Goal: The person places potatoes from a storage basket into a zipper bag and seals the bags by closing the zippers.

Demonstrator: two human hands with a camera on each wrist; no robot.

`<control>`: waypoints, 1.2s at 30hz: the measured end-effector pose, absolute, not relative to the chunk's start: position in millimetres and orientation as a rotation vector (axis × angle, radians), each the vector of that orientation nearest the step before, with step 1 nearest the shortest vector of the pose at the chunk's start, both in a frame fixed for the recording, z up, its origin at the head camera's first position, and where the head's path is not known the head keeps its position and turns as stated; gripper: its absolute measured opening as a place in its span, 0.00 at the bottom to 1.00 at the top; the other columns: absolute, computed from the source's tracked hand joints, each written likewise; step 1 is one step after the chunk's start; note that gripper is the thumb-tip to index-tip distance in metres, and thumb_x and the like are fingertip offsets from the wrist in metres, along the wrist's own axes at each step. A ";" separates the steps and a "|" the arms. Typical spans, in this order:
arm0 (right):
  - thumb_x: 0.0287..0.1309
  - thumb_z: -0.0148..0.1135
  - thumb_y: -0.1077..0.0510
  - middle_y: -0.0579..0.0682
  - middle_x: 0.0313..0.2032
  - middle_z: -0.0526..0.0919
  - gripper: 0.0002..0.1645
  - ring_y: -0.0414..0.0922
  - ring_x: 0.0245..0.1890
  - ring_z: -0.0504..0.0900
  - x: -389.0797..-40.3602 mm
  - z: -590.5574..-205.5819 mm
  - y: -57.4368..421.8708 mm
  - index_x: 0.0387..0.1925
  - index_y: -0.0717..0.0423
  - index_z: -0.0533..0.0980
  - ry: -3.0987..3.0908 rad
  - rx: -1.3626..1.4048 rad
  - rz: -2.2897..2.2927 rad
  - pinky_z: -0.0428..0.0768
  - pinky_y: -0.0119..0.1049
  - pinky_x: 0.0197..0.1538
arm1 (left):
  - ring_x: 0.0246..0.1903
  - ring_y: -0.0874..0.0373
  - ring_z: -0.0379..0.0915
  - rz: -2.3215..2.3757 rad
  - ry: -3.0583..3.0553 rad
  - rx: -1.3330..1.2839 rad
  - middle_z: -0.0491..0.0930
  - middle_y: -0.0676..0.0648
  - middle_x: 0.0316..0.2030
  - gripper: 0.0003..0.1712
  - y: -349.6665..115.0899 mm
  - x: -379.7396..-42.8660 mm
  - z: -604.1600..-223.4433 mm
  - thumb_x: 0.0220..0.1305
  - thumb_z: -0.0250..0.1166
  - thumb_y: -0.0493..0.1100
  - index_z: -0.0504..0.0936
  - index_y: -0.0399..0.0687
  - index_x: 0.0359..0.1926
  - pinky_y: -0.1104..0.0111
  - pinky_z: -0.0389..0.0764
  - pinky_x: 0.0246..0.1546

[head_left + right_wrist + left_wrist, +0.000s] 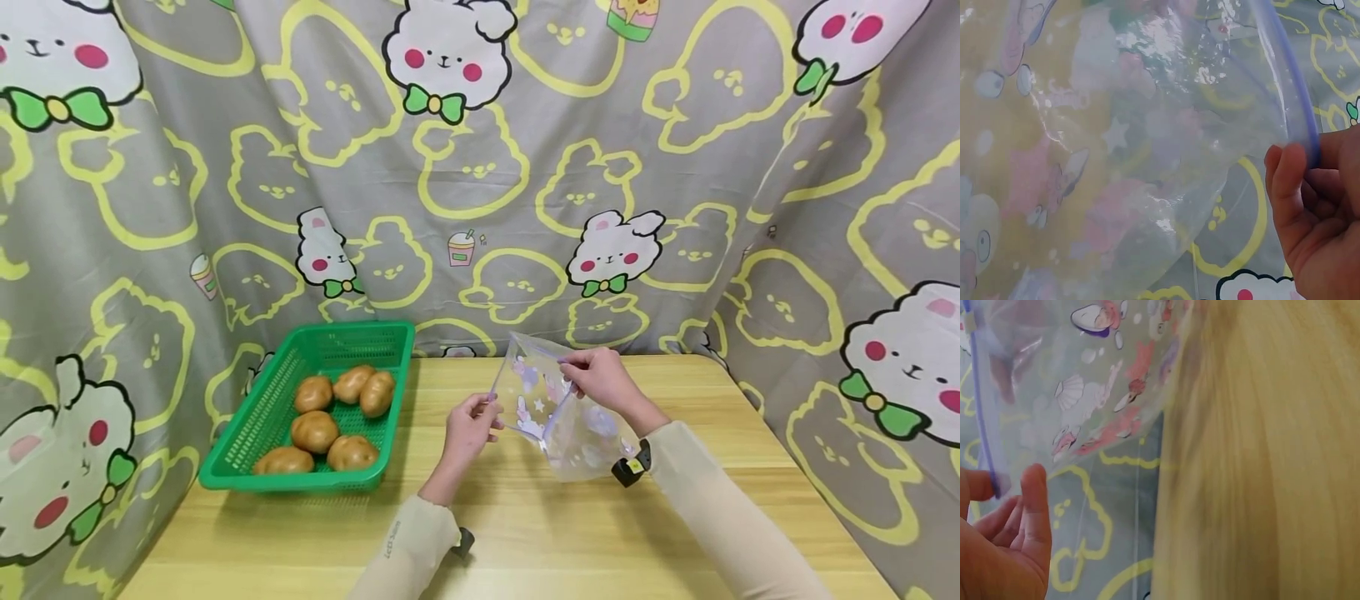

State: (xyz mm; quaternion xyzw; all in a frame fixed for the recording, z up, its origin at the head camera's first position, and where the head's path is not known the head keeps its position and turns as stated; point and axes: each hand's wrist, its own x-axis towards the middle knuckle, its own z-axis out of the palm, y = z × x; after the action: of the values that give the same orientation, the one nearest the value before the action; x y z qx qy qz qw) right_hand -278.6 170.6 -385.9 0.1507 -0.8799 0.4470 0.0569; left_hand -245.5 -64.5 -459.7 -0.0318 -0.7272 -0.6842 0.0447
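A clear plastic zipper bag (592, 433) with a purple top edge and printed cartoon figures is held above the table, its mouth spread apart. My left hand (468, 425) pinches one end of the purple edge between thumb and fingers. On the other side, my right hand (603, 379) pinches the edge near its opposite end. The left wrist view shows the fingers of the left hand (1013, 537) at the bag's corner. In the right wrist view the right hand (1316, 212) grips the purple strip, and the see-through film fills most of the picture.
On the table's left side stands a green plastic basket (401, 375) with several brown potatoes (315, 432) in it. The wooden table (480, 533) runs back to a grey curtain (487, 192) with yellow outlines and cartoon animals. A similar curtain hangs at both sides.
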 end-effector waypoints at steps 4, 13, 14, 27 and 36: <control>0.62 0.59 0.60 0.49 0.20 0.80 0.11 0.45 0.19 0.79 -279.2 -388.4 169.5 0.41 0.61 0.83 -2.671 0.447 1.385 0.80 0.41 0.25 | 0.33 0.51 0.80 -1.996 -2.304 -0.162 0.80 0.41 0.37 0.17 -71.3 -242.6 -455.0 0.67 0.59 0.41 0.77 0.37 0.53 0.63 0.82 0.26; 0.61 0.59 0.62 0.52 0.23 0.81 0.12 0.44 0.19 0.79 -280.1 -392.2 169.0 0.43 0.65 0.82 -2.649 0.433 1.426 0.80 0.37 0.24 | 0.43 0.46 0.76 -1.760 -2.456 -0.419 0.77 0.41 0.48 0.19 -102.6 -222.3 -412.4 0.67 0.58 0.41 0.74 0.42 0.58 0.66 0.81 0.31; 0.61 0.59 0.62 0.52 0.23 0.81 0.12 0.44 0.19 0.79 -280.0 -392.1 169.3 0.43 0.65 0.82 -2.650 0.434 1.419 0.80 0.36 0.24 | 0.44 0.47 0.76 -1.702 -2.471 -0.448 0.77 0.41 0.49 0.20 -106.9 -221.5 -405.3 0.67 0.58 0.41 0.74 0.43 0.58 0.66 0.81 0.32; 0.61 0.60 0.62 0.51 0.23 0.81 0.10 0.44 0.19 0.79 -281.3 -392.5 173.6 0.40 0.64 0.82 -2.650 0.417 1.415 0.80 0.36 0.23 | 0.56 0.43 0.68 -1.415 -2.626 -0.566 0.69 0.40 0.59 0.28 -182.5 -260.2 -331.4 0.66 0.61 0.41 0.65 0.47 0.65 0.51 0.70 0.54; 0.61 0.60 0.61 0.51 0.23 0.81 0.12 0.44 0.19 0.79 -281.9 -391.4 174.8 0.41 0.65 0.82 -2.650 0.401 1.427 0.81 0.40 0.25 | 0.61 0.39 0.61 -1.282 -2.849 -0.555 0.63 0.34 0.62 0.32 -229.8 -308.5 -341.1 0.65 0.61 0.38 0.61 0.45 0.68 0.47 0.67 0.55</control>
State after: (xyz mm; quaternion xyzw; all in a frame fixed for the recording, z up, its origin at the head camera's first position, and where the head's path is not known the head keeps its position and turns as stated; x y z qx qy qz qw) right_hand -281.9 174.8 -391.4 0.1317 -0.8715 0.4694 0.0526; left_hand -308.5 -229.8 -341.1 -0.1750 -0.8978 -0.4039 -0.0159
